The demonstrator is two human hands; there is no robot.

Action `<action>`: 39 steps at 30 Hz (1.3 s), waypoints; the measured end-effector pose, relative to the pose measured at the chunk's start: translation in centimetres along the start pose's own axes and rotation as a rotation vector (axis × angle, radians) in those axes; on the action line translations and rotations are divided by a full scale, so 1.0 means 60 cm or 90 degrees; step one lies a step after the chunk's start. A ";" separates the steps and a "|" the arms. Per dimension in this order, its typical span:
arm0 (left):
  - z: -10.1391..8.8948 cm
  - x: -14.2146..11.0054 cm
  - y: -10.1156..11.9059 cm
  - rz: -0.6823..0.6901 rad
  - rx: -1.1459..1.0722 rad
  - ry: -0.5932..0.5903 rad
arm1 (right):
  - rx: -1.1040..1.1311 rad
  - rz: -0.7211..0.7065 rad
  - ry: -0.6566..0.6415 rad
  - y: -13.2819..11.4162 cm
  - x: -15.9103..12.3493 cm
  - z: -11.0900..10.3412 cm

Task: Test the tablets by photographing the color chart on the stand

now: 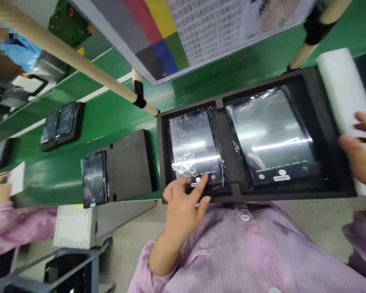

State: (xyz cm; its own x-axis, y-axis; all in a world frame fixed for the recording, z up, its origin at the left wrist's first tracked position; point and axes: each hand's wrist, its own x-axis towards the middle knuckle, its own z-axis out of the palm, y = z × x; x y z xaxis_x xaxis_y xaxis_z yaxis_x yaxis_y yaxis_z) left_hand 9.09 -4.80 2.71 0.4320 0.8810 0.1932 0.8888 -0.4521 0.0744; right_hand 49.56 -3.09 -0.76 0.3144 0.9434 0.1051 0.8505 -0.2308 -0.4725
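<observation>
The fingers of the left hand [184, 203] cover part of the smaller tablet's [193, 140] lower edge, and I can't see whole the label [194, 184] by their tips. Right of those fingers, the print on the larger tablet's label [281, 178] is too tiny to read. The right hand [364, 152] runs out of view; its fingers hide some of the white block [338, 85], and I can't tell whether they grip it. Above the left fingers, the chart [207, 36] is cut off, its rows blurred.
</observation>
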 end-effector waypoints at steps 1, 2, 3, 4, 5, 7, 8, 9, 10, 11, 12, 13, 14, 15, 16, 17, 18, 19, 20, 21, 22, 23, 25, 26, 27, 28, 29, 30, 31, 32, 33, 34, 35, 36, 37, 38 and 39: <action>-0.003 -0.004 -0.008 -0.032 0.017 0.005 | 0.074 0.041 -0.023 -0.021 -0.006 -0.004; -0.004 -0.008 -0.016 -0.070 0.037 0.005 | 0.126 0.069 -0.070 -0.039 -0.011 -0.008; -0.004 -0.011 -0.024 -0.110 0.052 -0.001 | 0.156 0.089 -0.110 -0.053 -0.015 -0.010; -0.002 -0.012 -0.029 -0.144 0.058 -0.015 | 0.169 0.103 -0.143 -0.064 -0.017 -0.013; 0.002 -0.012 -0.033 -0.170 0.050 -0.032 | 0.171 0.114 -0.171 -0.071 -0.019 -0.014; 0.010 -0.008 -0.032 -0.219 0.003 -0.062 | 0.171 0.123 -0.198 -0.075 -0.021 -0.017; 0.014 -0.005 -0.029 -0.249 -0.031 -0.069 | 0.170 0.116 -0.205 -0.075 -0.022 -0.018; 0.017 -0.002 -0.026 -0.284 -0.071 -0.065 | 0.167 0.103 -0.204 -0.073 -0.023 -0.019; 0.019 0.001 -0.022 -0.324 -0.117 -0.053 | 0.165 0.087 -0.203 -0.071 -0.024 -0.019; 0.020 0.002 -0.019 -0.366 -0.167 -0.035 | 0.164 0.071 -0.203 -0.070 -0.025 -0.020; 0.019 0.002 -0.016 -0.406 -0.222 -0.018 | 0.169 0.061 -0.203 -0.069 -0.026 -0.021; 0.018 0.001 -0.014 -0.446 -0.284 0.002 | 0.178 0.060 -0.203 -0.068 -0.027 -0.021; 0.015 -0.001 -0.012 -0.484 -0.352 0.027 | 0.188 0.063 -0.205 -0.069 -0.028 -0.022; 0.012 -0.003 -0.012 -0.522 -0.426 0.059 | 0.194 0.069 -0.203 -0.070 -0.028 -0.023; 0.008 -0.004 -0.012 -0.557 -0.505 0.103 | 0.195 0.078 -0.199 -0.072 -0.028 -0.024; 0.003 -0.003 -0.013 -0.589 -0.588 0.161 | 0.193 0.092 -0.189 -0.075 -0.027 -0.026; -0.002 -0.001 -0.015 -0.619 -0.672 0.222 | 0.190 0.105 -0.174 -0.079 -0.026 -0.027; -0.008 0.004 -0.018 -0.646 -0.750 0.272 | 0.187 0.114 -0.154 -0.084 -0.024 -0.029; -0.014 0.011 -0.020 -0.672 -0.821 0.299 | 0.181 0.112 -0.126 -0.092 -0.022 -0.031; -0.020 0.020 -0.023 -0.697 -0.885 0.302 | 0.171 0.098 -0.090 -0.101 -0.021 -0.033; -0.025 0.029 -0.025 -0.714 -0.942 0.279 | 0.156 0.072 -0.052 -0.112 -0.019 -0.034; -0.030 0.039 -0.026 -0.722 -0.992 0.241 | 0.141 0.039 -0.020 -0.125 -0.018 -0.035; -0.035 0.055 -0.027 -0.712 -1.073 0.167 | 0.138 -0.036 0.000 -0.156 -0.018 -0.034; -0.037 0.061 -0.026 -0.701 -1.105 0.141 | 0.157 -0.072 -0.019 -0.173 -0.019 -0.032; -0.038 0.064 -0.025 -0.691 -1.130 0.128 | 0.186 -0.110 -0.053 -0.190 -0.020 -0.027; -0.039 0.065 -0.024 -0.681 -1.146 0.127 | 0.217 -0.149 -0.095 -0.207 -0.021 -0.021; -0.041 0.065 -0.024 -0.667 -1.156 0.132 | 0.244 -0.186 -0.132 -0.222 -0.022 -0.014; -0.045 0.062 -0.023 -0.648 -1.163 0.141 | 0.259 -0.218 -0.162 -0.237 -0.024 -0.006; -0.049 0.059 -0.024 -0.622 -1.169 0.150 | 0.264 -0.242 -0.182 -0.249 -0.025 0.003; -0.054 0.054 -0.024 -0.589 -1.175 0.157 | 0.264 -0.261 -0.189 -0.261 -0.027 0.011; -0.060 0.049 -0.026 -0.552 -1.185 0.161 | 0.268 -0.275 -0.188 -0.270 -0.029 0.018; -0.067 0.044 -0.027 -0.514 -1.199 0.165 | 0.279 -0.285 -0.186 -0.279 -0.031 0.025; -0.074 0.039 -0.028 -0.478 -1.215 0.171 | 0.302 -0.293 -0.183 -0.288 -0.034 0.030; -0.080 0.036 -0.029 -0.445 -1.231 0.180 | 0.342 -0.302 -0.176 -0.295 -0.038 0.034; -0.085 0.034 -0.030 -0.415 -1.245 0.191 | 0.398 -0.308 -0.162 -0.303 -0.042 0.036; -0.088 0.034 -0.030 -0.389 -1.257 0.205 | 0.469 -0.311 -0.144 -0.311 -0.046 0.038; -0.090 0.035 -0.030 -0.365 -1.265 0.222 | 0.552 -0.307 -0.120 -0.320 -0.049 0.038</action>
State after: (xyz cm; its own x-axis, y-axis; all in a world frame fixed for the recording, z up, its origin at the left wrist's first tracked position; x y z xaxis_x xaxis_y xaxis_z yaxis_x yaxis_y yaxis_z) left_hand 7.59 -2.92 8.27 -0.0169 0.9936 -0.1114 -0.5455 0.0842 0.8339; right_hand 31.36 -0.91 6.01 -0.1181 0.9298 0.3486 0.2456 0.3675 -0.8970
